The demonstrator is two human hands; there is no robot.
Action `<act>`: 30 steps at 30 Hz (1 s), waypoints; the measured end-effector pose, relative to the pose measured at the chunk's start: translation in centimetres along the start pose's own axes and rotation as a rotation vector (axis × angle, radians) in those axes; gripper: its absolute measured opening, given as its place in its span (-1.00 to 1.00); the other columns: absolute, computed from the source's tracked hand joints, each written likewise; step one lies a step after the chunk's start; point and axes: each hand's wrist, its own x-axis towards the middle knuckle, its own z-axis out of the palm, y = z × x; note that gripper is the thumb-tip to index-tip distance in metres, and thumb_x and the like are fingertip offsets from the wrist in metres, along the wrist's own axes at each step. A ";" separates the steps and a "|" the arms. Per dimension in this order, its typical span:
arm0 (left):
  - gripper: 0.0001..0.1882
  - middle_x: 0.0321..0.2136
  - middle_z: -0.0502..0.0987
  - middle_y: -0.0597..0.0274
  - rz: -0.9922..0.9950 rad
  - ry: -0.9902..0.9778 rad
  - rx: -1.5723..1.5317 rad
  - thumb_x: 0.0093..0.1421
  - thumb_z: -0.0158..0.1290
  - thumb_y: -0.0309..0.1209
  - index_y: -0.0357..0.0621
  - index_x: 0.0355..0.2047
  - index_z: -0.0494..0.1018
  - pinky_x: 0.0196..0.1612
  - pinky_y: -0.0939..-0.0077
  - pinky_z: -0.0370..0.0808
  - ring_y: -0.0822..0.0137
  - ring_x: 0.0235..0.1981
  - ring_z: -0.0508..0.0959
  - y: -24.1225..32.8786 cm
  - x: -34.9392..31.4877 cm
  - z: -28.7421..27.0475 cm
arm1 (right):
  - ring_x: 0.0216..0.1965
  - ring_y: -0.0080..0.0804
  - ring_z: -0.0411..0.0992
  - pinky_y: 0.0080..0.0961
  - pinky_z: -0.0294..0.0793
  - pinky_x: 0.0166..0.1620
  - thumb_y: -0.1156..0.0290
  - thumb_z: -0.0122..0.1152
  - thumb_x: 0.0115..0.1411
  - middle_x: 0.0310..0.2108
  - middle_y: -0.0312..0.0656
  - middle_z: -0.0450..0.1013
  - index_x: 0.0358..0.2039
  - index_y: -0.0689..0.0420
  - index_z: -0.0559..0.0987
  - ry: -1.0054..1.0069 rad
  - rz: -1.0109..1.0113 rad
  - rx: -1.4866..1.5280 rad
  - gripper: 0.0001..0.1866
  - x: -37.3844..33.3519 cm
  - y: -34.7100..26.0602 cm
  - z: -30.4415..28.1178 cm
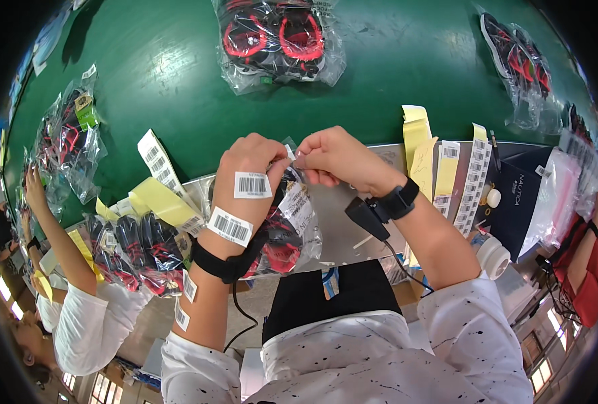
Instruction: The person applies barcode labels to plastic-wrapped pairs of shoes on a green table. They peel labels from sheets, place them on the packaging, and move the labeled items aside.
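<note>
Fingertips nearly meeting, my left hand (248, 161) and my right hand (336, 158) pinch at the upper edge of a clear plastic bag (310, 236). Inside it are black and red shoes (280, 252), partly hidden under my left forearm. A small white label (290, 153) shows between the fingertips; which hand touches it is hard to tell. Barcode stickers cling to the back of my left hand, such as one sticker (252, 185), and more run down that forearm. Black straps circle both wrists, each with a cable.
Bagged shoes (279, 40) lie ahead on the green table (157, 87), with others at both sides. Barcode label strips (474, 175) and yellow backing paper (417, 148) stand right. A dark folder (518, 195) and white bottle (493, 256) are farther right. A co-worker's arm (67, 236) reaches in left.
</note>
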 end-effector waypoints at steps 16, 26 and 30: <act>-0.89 -0.38 0.53 0.17 0.203 0.018 0.104 0.05 0.21 -0.53 -0.20 -0.38 0.52 -0.24 0.32 0.47 0.12 -0.34 0.54 3.4 -1.0 -2.4 | -0.70 -0.70 0.31 -0.73 0.24 -0.61 0.43 0.16 0.26 -0.64 -0.28 0.47 -0.37 0.28 0.55 0.066 -0.159 0.109 -0.84 -5.2 -1.8 2.1; -0.84 -0.31 0.58 0.13 -0.219 -0.172 -0.268 0.23 0.10 -0.52 -0.28 -0.18 0.48 -0.19 0.53 0.50 0.34 -0.32 0.58 3.1 -1.5 -1.7 | -0.64 -0.73 0.34 -0.77 0.28 -0.56 0.44 0.16 0.25 -0.61 -0.35 0.44 -0.39 0.22 0.54 0.086 -0.184 0.289 -0.88 -5.7 0.4 1.8; -0.72 -0.27 0.54 0.21 -0.216 -0.112 -0.475 0.19 0.12 -0.56 -0.23 -0.07 0.43 -0.11 0.58 0.46 0.44 -0.24 0.53 1.9 -1.2 -0.2 | -0.61 -0.75 0.34 -0.78 0.28 -0.54 0.44 0.15 0.24 -0.61 -0.37 0.43 -0.39 0.20 0.54 0.104 -0.176 0.258 -0.89 -5.7 1.5 1.1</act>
